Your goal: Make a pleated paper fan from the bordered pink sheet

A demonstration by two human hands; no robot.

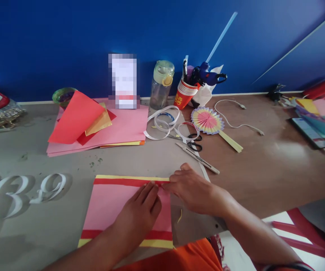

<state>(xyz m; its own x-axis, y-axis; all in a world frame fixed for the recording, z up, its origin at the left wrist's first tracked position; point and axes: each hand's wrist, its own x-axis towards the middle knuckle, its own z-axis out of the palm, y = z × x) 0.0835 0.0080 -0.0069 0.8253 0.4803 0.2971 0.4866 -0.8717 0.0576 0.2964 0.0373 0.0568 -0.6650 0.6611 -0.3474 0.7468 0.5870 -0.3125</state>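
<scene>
A pink sheet of paper [106, 207] lies flat on the grey mat, with red and yellow bands along its far and near edges. My left hand [136, 212] rests on the sheet, palm down, fingers stretched toward the far red strip [114, 181] with their tips pressing on it. At the far right corner, my right hand [192, 192] has its fingers curled and closed on the paper's edge. The exact grip under those fingers is hidden. A thin yellow paper scrap [180, 215] lies just right of the sheet.
Beyond the sheet lie a craft knife [197, 158], scissors [194, 146], tape rolls [162, 122] and a paper fan [207, 120]. Stacked coloured paper [128, 124], a bottle [161, 86] and a red cup [183, 94] stand farther back. White paper strips [52, 187] curl at left.
</scene>
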